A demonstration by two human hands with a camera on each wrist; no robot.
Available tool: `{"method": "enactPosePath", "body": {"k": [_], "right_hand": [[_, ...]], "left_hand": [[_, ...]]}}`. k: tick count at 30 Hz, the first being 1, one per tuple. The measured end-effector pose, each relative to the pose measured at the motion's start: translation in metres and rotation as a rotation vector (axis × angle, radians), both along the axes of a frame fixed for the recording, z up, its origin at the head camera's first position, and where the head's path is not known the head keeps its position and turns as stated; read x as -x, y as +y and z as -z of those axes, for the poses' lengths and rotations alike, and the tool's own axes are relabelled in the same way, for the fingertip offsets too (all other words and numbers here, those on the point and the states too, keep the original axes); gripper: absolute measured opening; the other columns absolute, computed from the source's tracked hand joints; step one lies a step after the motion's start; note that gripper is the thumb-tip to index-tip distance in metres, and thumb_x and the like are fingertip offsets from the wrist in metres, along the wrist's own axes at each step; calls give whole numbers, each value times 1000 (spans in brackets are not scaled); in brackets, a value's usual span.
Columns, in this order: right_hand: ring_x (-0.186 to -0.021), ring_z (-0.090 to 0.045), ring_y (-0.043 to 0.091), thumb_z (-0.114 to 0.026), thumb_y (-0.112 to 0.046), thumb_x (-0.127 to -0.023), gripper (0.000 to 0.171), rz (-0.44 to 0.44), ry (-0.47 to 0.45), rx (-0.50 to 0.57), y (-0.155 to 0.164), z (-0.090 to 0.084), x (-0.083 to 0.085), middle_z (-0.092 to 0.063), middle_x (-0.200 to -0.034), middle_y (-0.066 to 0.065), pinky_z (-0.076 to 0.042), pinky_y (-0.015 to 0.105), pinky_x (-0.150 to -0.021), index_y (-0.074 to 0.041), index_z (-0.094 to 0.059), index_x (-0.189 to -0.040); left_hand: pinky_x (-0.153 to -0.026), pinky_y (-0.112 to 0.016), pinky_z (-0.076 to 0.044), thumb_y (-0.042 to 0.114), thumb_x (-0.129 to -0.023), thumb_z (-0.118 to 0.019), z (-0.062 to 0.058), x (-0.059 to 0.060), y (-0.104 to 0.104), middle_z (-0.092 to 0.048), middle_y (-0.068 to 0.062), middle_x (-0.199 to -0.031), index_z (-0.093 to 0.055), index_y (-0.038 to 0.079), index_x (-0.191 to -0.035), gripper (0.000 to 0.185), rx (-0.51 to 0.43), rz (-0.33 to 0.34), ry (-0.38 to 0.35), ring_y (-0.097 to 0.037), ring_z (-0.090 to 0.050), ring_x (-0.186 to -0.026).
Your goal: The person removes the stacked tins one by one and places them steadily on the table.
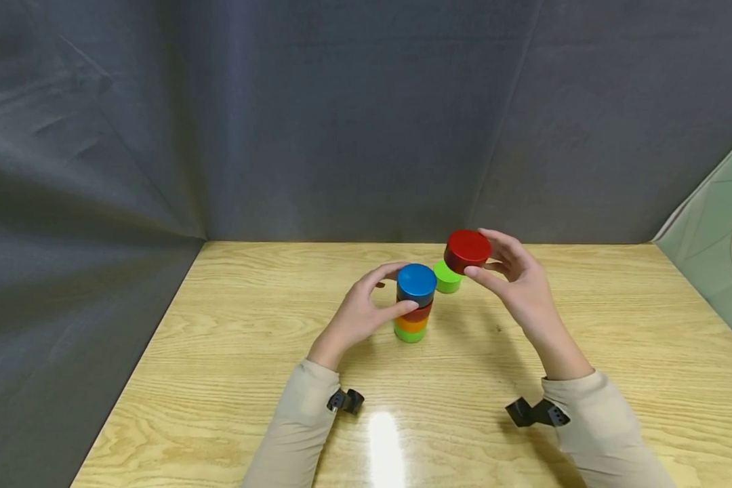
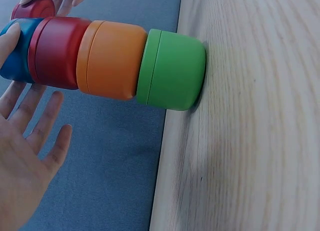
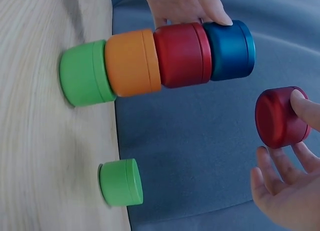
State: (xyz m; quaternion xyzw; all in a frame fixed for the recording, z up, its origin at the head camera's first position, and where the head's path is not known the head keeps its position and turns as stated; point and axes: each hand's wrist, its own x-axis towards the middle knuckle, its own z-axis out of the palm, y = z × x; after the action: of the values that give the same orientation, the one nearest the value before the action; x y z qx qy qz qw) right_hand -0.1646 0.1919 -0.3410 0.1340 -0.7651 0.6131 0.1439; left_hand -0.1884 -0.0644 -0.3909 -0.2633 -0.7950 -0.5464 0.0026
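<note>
I take this for a screened-off work booth, perhaps in a lab; I can't tell which building. Dark grey fabric (image 1: 366,122) hangs behind and to the left of a wood-grain tabletop (image 1: 219,379), a green patterned panel (image 1: 716,237) closes the right, and a black device (image 1: 341,400) sits at each sleeve cuff.

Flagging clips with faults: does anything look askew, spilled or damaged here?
Nothing stands out: the container stack looks roughly straight, the red container in the right hand appears undamaged, and no spill shows.
</note>
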Motion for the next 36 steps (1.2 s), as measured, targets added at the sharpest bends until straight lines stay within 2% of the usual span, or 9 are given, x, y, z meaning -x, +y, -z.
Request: {"method": "enactPosePath", "body": {"k": [7,23,36], "right_hand": [[-103,-58,12,-72,4,-88,56,24,10,29,6,4,3,-63,-120,-7,-47,15,-86,-3,-53,-140],[-103,-58,5,-75,-3,-88,59,120,-50,-62,24,18,12,-59,-118,-13,-48,11,-83,-2,-51,-142],[-100,-57,0,-77,-12,-88,61,164,-127,-114,34,33,21,-58,-117,-13,-47,9,-81,-1,-50,-142]], "left_hand": [[-103,-42,-40,32,-89,-76,0,0,0,-56,10,-134,-51,27,-143,59,9,0,3,-8,-50,-121],[-103,-40,-40,38,-90,-75,0,0,1,-56,12,-133,-51,29,-142,58,12,5,10,-6,-50,-120],[-104,-52,-39,37,-90,-75,2,0,0,-57,10,-132,-51,28,-142,59,-3,16,10,-7,-50,-120]]}}
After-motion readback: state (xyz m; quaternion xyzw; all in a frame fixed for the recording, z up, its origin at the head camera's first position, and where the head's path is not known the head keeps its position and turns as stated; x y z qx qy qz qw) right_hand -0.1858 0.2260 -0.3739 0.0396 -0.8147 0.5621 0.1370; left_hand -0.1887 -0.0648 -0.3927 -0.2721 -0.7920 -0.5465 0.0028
